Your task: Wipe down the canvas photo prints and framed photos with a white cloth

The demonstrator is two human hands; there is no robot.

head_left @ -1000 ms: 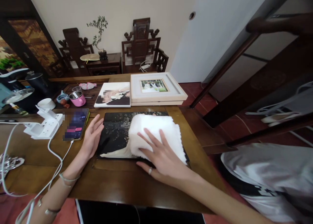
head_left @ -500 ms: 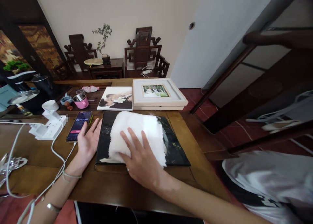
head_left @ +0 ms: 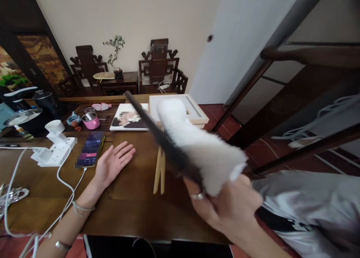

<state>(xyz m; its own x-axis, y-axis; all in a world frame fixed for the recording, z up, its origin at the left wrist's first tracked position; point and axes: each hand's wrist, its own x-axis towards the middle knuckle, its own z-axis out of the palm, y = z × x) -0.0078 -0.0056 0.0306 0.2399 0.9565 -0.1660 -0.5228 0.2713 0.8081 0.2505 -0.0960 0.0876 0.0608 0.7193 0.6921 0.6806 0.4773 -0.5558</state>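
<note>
My right hand (head_left: 227, 201) grips a dark, thin photo panel (head_left: 165, 147) together with a white fluffy cloth (head_left: 202, 149). The panel is raised off the table and tilted nearly edge-on, blurred by motion, so its picture is hidden. The cloth lies against its right side, between panel and palm. Two light wooden sticks (head_left: 159, 171) show below the panel; their upper ends are hidden behind it. My left hand (head_left: 115, 164) rests palm up on the wooden table (head_left: 129, 213), fingers stretched out and holding nothing, just right of a phone (head_left: 90, 149).
A white-framed picture (head_left: 197, 110) and a white-edged photo print (head_left: 128, 117) lie at the table's far side. Left are a power strip (head_left: 57, 153) with cables, a pink mug (head_left: 90, 120) and a kettle (head_left: 46, 100). A person's grey clothing (head_left: 306, 201) shows at right.
The dark photo panel, flat on the table before, is now lifted and tipped up in my right hand with the cloth. The wooden sticks have come into sight. My left hand has shifted right.
</note>
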